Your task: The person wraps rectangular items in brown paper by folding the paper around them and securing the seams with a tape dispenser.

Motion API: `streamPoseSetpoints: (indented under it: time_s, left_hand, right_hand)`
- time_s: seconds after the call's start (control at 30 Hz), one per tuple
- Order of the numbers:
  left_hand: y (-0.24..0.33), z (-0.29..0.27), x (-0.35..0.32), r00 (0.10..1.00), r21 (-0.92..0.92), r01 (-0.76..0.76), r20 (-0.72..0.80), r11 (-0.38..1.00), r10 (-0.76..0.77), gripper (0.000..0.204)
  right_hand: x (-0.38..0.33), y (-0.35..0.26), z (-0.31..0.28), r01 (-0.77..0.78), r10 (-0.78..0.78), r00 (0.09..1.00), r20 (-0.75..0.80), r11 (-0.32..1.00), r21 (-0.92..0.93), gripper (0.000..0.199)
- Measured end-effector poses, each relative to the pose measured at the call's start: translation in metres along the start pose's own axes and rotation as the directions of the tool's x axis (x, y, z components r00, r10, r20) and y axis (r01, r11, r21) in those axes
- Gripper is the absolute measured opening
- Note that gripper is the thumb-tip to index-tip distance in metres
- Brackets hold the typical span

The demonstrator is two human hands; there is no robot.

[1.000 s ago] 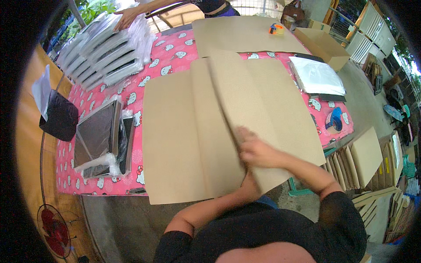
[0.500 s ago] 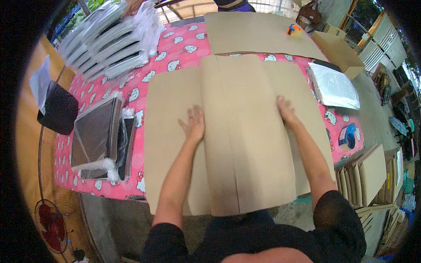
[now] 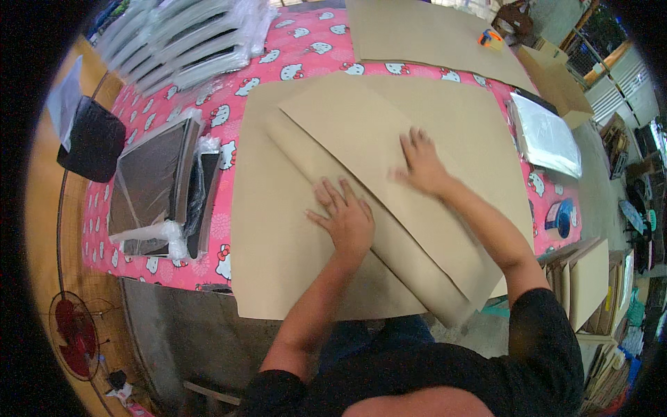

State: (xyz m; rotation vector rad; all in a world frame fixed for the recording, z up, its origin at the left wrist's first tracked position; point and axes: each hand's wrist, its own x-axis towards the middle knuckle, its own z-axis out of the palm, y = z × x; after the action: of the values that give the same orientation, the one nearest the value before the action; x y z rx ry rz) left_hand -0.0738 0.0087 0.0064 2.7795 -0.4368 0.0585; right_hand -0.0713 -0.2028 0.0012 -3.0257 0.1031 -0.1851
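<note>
A folded piece of brown cardboard [image 3: 375, 160] lies slanted across a large flat cardboard sheet [image 3: 274, 278]. Its two flaps meet along a long seam that runs down toward the lower right. My left hand [image 3: 346, 221] rests on the lower-left flap beside this seam, its fingers spread. Over the upper-right flap is my right hand [image 3: 422, 165], fingers stretched and apart, slightly blurred. Neither hand grips anything.
The table has a pink patterned cloth [image 3: 306, 52]. Plastic-wrapped dark panels [image 3: 149, 184] lie left, and a wrapped stack [image 3: 194, 42] stands far left. Another cardboard sheet [image 3: 424, 35] with a tape dispenser [image 3: 490, 39] lies behind. At right are a silvery package [image 3: 545, 135] and blue tape roll [image 3: 560, 217].
The folded cardboard has turned from upright to slanted on the sheet below. My left hand has moved right onto its flap; my right hand has shifted left from its edge onto the other flap.
</note>
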Motion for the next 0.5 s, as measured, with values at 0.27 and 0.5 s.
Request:
streamPoseSetpoints:
  time_s: [0.27,0.5]
  left_hand:
    - [-0.016,-0.002,0.034,0.865,0.010,-0.488,0.134,0.873,0.483,0.047]
    - [-0.004,-0.010,0.046,0.776,0.077,-0.611,0.252,0.788,0.578,0.057]
  right_hand:
    - [-0.007,-0.076,-0.095,0.040,-0.054,0.863,0.502,0.998,0.038,0.051]
    - [0.007,-0.042,-0.062,0.319,-0.610,0.765,0.208,0.638,0.701,0.025]
